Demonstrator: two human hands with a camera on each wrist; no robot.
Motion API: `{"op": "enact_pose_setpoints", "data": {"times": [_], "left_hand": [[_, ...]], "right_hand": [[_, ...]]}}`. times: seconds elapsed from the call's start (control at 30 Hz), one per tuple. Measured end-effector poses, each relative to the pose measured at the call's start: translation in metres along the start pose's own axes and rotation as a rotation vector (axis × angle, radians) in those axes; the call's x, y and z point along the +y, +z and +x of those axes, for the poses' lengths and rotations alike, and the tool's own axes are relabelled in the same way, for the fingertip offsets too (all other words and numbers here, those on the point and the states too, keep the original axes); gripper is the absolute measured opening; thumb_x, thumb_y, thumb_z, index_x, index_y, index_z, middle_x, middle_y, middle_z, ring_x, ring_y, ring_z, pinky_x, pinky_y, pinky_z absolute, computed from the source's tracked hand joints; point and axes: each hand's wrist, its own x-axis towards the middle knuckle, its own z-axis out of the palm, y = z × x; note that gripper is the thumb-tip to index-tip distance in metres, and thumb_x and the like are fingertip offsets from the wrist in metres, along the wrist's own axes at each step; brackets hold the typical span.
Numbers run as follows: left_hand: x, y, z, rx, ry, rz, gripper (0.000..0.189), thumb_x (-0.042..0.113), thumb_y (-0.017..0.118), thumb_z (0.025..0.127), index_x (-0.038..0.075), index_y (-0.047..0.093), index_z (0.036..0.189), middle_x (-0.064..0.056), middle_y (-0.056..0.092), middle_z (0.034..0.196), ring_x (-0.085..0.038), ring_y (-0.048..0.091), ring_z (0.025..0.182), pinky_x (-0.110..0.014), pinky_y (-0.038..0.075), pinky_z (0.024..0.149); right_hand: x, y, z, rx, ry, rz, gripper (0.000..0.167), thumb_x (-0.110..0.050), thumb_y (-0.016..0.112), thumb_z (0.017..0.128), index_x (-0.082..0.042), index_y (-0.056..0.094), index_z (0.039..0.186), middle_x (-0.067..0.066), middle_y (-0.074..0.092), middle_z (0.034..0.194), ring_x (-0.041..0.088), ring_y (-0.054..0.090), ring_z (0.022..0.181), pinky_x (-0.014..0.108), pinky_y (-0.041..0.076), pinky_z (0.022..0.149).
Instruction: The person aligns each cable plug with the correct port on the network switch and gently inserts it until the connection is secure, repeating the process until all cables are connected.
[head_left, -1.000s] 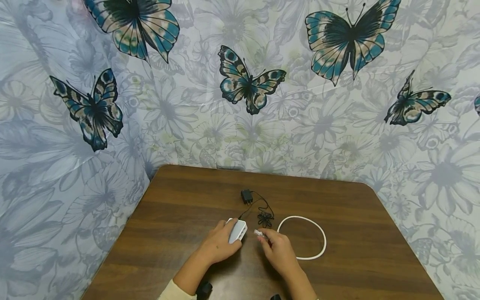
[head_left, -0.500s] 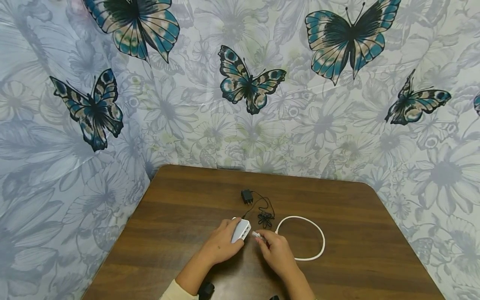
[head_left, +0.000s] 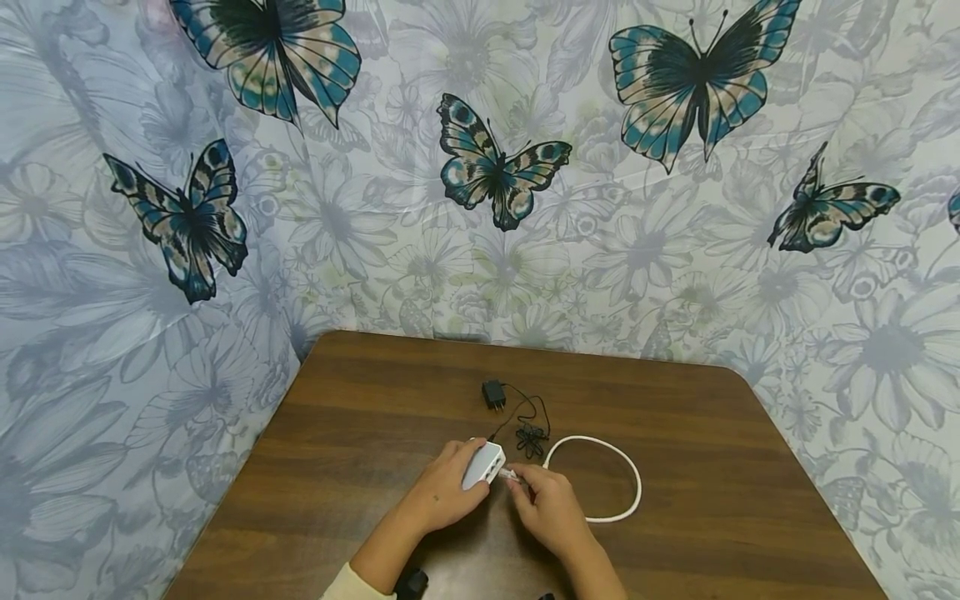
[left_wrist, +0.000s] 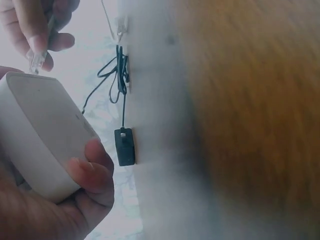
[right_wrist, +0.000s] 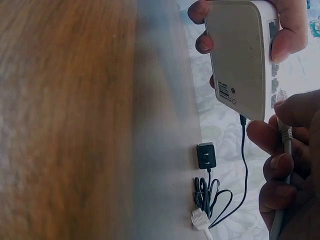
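My left hand (head_left: 441, 496) grips a small white network switch (head_left: 480, 468), its thumb and fingers on opposite sides. The right wrist view shows the switch's labelled underside and a row of ports along one edge. My right hand (head_left: 555, 510) pinches the clear plug (right_wrist: 281, 95) of a white Ethernet cable (head_left: 637, 492). That plug is at a port near one end of the row; whether it has gone in, I cannot tell. A thin black power cord (right_wrist: 245, 170) runs from the switch's side.
On the brown wooden table (head_left: 360, 392) lie a black power adapter (head_left: 493, 394) and its bundled cord (head_left: 531, 438), beyond my hands. The cable's other plug (right_wrist: 201, 219) lies by that bundle. A butterfly-patterned cloth (head_left: 525, 275) hangs behind the table.
The switch has shifted slightly right in my left hand. My right hand has moved slightly left, closing the gap between plug and switch; the white cable loop followed it left.
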Motion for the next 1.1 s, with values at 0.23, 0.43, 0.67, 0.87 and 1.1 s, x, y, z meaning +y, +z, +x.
{"op": "enact_pose_setpoints", "data": {"times": [0.23,0.43,0.67,0.87,1.1], "left_hand": [[0.0001,0.0004,0.0013,0.012,-0.012,-0.006,0.064,0.038,0.065,0.087,0.022,0.047,0.147,-0.008,0.054,0.134,-0.019,0.056,0.097,-0.037,0.047,0.074],[0.0012,-0.0001,0.0022,0.012,-0.017,-0.012,0.066,0.037,0.065,0.086,0.020,0.047,0.147,-0.008,0.055,0.133,-0.019,0.056,0.096,-0.037,0.047,0.073],[0.0029,-0.0011,0.0015,0.021,-0.016,-0.021,0.066,0.037,0.065,0.087,0.018,0.047,0.147,-0.008,0.054,0.134,-0.019,0.056,0.097,-0.037,0.048,0.074],[0.0059,-0.0006,0.0010,0.019,-0.033,-0.011,0.067,0.038,0.065,0.087,0.019,0.046,0.148,-0.007,0.054,0.136,-0.020,0.056,0.098,-0.038,0.048,0.074],[0.0074,0.0020,0.0022,0.046,-0.038,-0.003,0.068,0.040,0.066,0.085,0.018,0.048,0.147,-0.007,0.055,0.135,-0.020,0.057,0.097,-0.038,0.048,0.073]], "right_hand": [[0.0001,0.0004,-0.0012,-0.022,0.001,0.023,0.020,0.001,0.073,0.083,-0.002,0.075,0.103,-0.009,0.065,0.078,-0.006,0.041,0.054,0.008,0.034,0.048],[0.0007,0.0006,-0.0001,-0.029,-0.001,0.017,0.022,0.004,0.074,0.080,-0.001,0.075,0.101,-0.010,0.062,0.075,-0.005,0.040,0.054,0.008,0.033,0.048],[-0.0040,-0.0010,0.0013,-0.052,0.034,0.007,0.016,0.000,0.076,0.083,-0.005,0.075,0.098,-0.010,0.066,0.076,-0.007,0.040,0.055,0.010,0.036,0.049],[-0.0047,-0.0014,0.0009,-0.067,0.051,-0.008,0.013,-0.004,0.077,0.085,-0.008,0.075,0.097,-0.010,0.067,0.078,-0.006,0.043,0.058,0.012,0.040,0.052],[-0.0052,-0.0009,0.0003,-0.089,0.068,-0.013,0.013,-0.008,0.078,0.085,-0.010,0.075,0.097,-0.008,0.070,0.082,-0.005,0.048,0.061,0.015,0.045,0.055]]}}
